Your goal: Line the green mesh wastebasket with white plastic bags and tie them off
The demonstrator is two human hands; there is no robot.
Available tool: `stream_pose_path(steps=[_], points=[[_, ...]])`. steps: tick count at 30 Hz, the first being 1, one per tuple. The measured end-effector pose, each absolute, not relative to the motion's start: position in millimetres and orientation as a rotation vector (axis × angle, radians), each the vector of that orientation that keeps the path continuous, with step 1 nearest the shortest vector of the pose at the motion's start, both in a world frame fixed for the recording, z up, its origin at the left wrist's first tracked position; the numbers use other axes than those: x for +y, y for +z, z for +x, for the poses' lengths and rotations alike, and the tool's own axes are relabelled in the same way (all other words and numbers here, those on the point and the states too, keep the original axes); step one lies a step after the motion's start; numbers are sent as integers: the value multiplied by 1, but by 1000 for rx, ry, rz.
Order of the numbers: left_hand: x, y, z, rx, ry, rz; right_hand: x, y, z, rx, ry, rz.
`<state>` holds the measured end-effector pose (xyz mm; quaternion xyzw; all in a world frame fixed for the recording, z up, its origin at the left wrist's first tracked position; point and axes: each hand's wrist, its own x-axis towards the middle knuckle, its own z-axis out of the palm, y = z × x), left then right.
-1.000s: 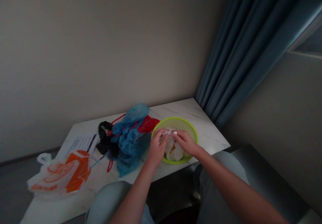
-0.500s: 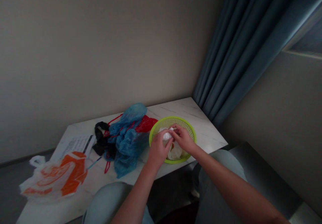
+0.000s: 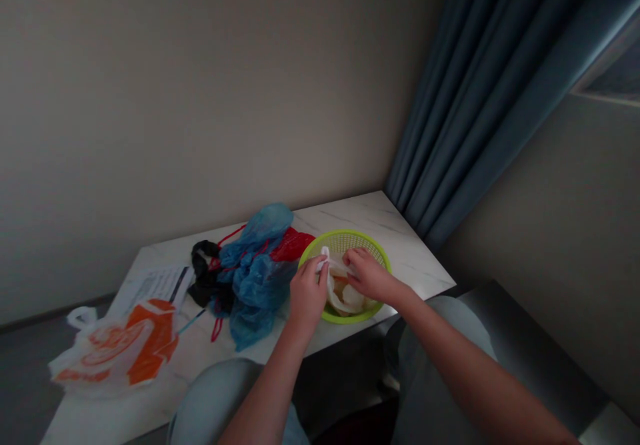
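Head view: both hands over basket.

one green basket, two blue bags

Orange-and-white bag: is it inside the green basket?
No, the orange-and-white bag lies on the table's left end, far from the green basket.

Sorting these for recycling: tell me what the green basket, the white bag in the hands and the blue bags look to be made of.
Green basket: rigid plastic, going by its fine moulded mesh wall and matte lime colour. White bag: thin plastic film, crumpled and translucent, pinched by left hand and right hand. Blue bags: likely thin film too, wrinkled and semi-sheer.
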<state>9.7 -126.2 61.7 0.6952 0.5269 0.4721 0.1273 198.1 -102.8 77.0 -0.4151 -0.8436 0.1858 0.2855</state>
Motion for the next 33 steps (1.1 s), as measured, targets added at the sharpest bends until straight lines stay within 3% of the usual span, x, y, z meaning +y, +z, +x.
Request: stream_pose_path(steps=[8,15,22,33], points=[[-122,63,12,1336,1131,1849,-96,76,209,-2214,383,-818],[-118,58,14,1080,1003,1209,-106,86,205,-2144,366,-894],[-122,61,20,942,1105,875,-112,88,203,-2207,481,-908],[-98,48,-21,1308,1524,1041,-119,90,233,-1826,314,-1143]])
